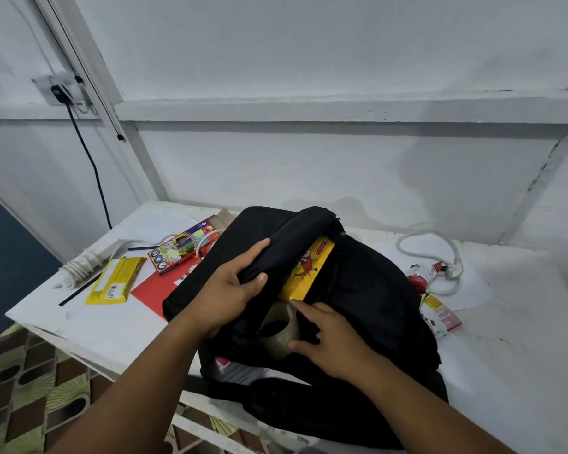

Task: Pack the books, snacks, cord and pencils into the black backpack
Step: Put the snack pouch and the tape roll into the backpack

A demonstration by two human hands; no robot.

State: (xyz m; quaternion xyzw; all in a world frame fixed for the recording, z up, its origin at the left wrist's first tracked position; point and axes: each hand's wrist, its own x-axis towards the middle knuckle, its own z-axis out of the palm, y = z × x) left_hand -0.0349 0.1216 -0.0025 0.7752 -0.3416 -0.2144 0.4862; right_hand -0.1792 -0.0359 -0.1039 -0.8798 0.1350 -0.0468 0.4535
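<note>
I am partway through the packing — a yellow book (309,270) is going into the black backpack (368,290), and most of the things are not in yet. On the far left of the white table (79,326) I see a white power strip (82,265) with its cord wound on it, then a yellow snack pack (114,281), then a box of colour pencils (181,250), and a red book (159,286) tucked partly under the bag. My left hand (225,296) has its fingers and thumb curled tight round the bag's black flap, lifting it so the mouth is wide. The yellow book pokes halfway out of the opening, tilted. My right hand (333,342) lies with loose, mostly straight fingers — one fingertip touches the book's near corner, and it grips nothing. Next I think I must push the book deeper, gently, so it does not catch on the edge. The bag is soft and floppy. Right of it lie a white cable (440,257) and two small snack packets (438,314).
</note>
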